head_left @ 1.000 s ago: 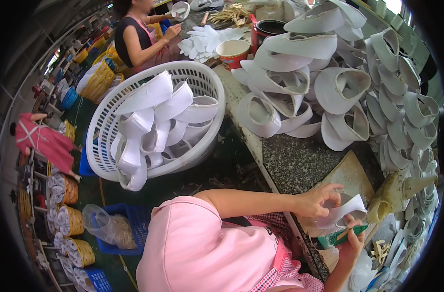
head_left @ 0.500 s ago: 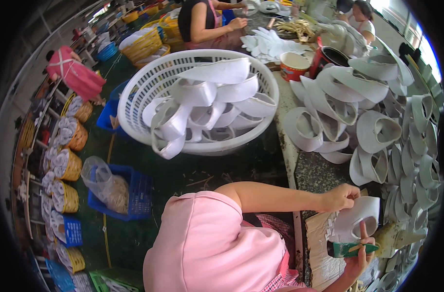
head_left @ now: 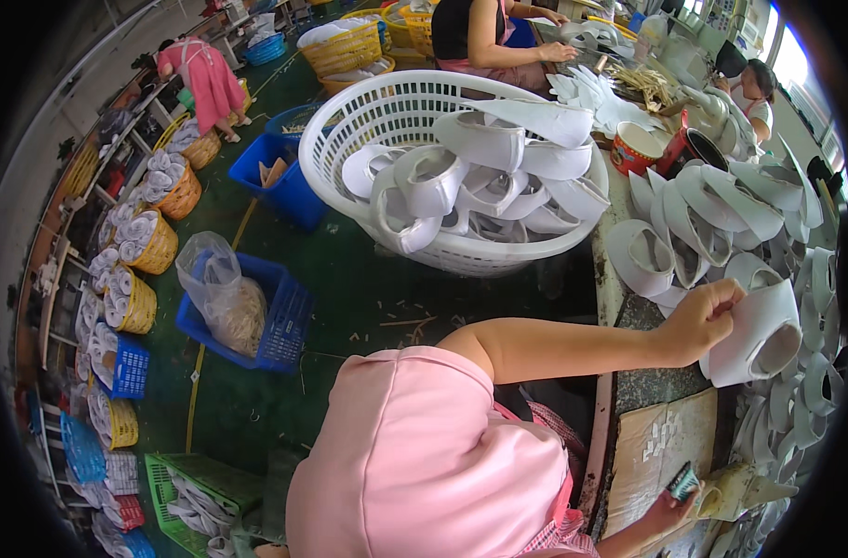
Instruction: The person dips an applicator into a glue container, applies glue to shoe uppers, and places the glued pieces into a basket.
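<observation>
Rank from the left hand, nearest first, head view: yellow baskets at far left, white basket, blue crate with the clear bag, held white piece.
1. White piece, in left hand.
2. White basket, upper left.
3. Blue crate, left, on the floor.
4. Yellow baskets, far left.

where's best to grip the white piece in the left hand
Probably pinch the white piece by its left edge, from the left, as the left hand does; its oval opening sits toward the right, leaving broader wall there.
</observation>
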`<state>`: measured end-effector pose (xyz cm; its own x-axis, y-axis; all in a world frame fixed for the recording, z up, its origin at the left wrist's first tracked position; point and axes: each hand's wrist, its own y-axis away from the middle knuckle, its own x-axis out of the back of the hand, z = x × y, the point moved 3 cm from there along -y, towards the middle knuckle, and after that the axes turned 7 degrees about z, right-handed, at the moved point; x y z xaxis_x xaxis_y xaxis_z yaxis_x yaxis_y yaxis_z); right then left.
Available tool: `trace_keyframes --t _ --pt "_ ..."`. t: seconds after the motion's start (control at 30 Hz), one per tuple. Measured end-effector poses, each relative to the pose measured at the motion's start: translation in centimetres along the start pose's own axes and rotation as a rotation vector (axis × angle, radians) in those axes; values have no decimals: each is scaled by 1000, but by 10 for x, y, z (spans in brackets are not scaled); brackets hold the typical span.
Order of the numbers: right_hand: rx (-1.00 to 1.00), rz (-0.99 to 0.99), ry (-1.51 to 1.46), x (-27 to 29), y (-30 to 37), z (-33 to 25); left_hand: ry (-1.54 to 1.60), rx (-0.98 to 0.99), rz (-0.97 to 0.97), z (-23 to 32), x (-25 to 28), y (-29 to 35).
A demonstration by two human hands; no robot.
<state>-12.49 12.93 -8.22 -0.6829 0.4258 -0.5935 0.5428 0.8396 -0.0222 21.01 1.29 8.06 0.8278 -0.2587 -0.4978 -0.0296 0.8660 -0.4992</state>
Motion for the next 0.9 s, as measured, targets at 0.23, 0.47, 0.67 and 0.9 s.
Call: trace_keyframes --t 0.23,0.47,0.67,0.9 --pt "51 -177 -90 42 -1 21 -62 -50 17 10 -12 9" --pt "-51 -107 -180 38 12 27 -65 -41 -17 12 -24 15" --pt "-41 -21 -168 15 26 21 -113 -32 17 9 -17 18" --pt "-38 5 -172 34 33 23 -171 -15 33 -23 -16 12"
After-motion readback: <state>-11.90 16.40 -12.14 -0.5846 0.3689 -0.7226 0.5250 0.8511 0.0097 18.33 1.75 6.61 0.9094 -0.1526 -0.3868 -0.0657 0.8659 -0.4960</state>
